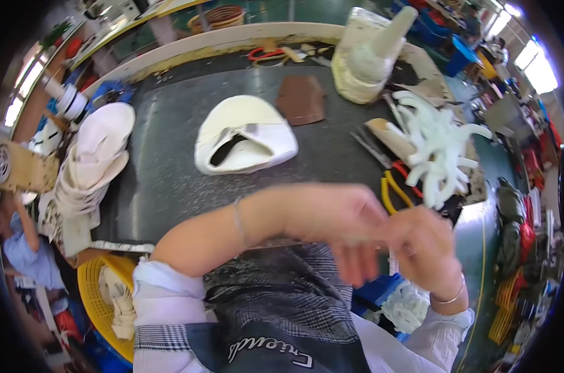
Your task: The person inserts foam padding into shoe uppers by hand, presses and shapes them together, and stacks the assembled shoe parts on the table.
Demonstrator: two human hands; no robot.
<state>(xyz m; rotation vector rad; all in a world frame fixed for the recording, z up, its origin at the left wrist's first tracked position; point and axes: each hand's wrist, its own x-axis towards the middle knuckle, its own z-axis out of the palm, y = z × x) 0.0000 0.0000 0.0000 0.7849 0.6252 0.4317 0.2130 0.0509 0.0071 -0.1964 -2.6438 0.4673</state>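
My left hand (347,217) reaches across my front to the right and meets my right hand (423,245) near the table's front right edge. Motion smears the left hand; some of its fingers hang downward, and their grip does not show. Fingers of my right hand are curled in; anything small between the hands is hidden. Beyond my left forearm, a white cap-shaped piece (248,133) with a dark opening lies on the dark worktable (164,186). Just past the hands are yellow-handled pliers (395,193) and a red-handled tool (406,172).
White curved strips (434,146) are heaped at right. A whitish, crusted container with a spout (366,62) stands far right, near a brown flat piece (301,99). Red-handled scissors (268,57) lie at the back. Cream pieces (92,165) stack at left, above a yellow basket (90,292). Another person (30,248) is far left.
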